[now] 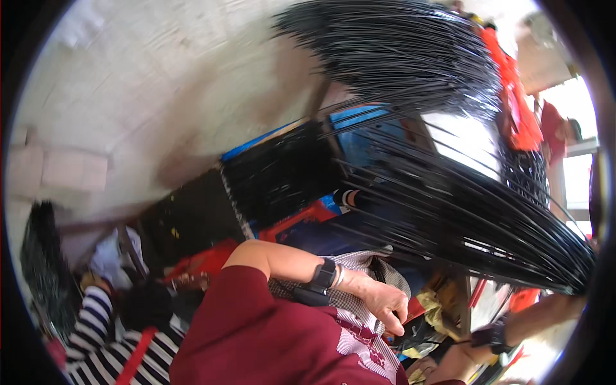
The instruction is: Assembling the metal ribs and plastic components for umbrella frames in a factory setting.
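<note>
At the right edge my right hand grips the gathered end of a large bundle of thin black strips. The strips fan out up and to the left across the middle of the view. My left hand is in front of my body, over a checked cloth, with its fingers curled; whether anything is in them is hidden. Its wrist carries a dark strap and a pale bangle. Another dark band is on my right wrist. Part of the right hand is dim near the rim.
A big heap of black strips lies at the top, beside red plastic. A dark panel and a blue surface are below it. At lower left is another person's striped sleeve, near a black bundle.
</note>
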The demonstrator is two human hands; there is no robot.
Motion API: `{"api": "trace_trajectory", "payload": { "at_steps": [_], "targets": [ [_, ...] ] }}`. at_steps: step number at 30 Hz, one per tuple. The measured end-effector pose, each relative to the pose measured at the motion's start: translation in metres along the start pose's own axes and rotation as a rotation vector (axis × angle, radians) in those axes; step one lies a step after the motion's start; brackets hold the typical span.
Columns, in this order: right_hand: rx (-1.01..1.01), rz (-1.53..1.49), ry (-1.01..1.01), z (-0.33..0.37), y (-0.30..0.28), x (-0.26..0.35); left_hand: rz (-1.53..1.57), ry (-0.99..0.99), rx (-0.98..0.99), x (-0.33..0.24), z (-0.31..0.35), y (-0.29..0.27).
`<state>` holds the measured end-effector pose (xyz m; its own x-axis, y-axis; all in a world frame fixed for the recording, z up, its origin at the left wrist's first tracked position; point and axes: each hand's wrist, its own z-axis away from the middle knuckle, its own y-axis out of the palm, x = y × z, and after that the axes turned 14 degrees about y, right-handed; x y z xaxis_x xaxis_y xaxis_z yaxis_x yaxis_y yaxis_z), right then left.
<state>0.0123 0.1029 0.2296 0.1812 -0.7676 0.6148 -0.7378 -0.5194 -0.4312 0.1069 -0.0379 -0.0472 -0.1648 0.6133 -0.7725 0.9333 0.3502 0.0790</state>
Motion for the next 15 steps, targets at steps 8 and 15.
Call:
{"api": "trace_trajectory", "payload": {
  "at_steps": [8,15],
  "targets": [
    [0.826,-1.050,1.026,0.176,0.174,-0.007,0.045,0.132,0.289,0.005,0.005,0.015],
    [0.825,-0.784,1.308,0.264,0.246,-0.077,0.348,0.208,0.269,0.019,0.011,0.012]
  ]
}}
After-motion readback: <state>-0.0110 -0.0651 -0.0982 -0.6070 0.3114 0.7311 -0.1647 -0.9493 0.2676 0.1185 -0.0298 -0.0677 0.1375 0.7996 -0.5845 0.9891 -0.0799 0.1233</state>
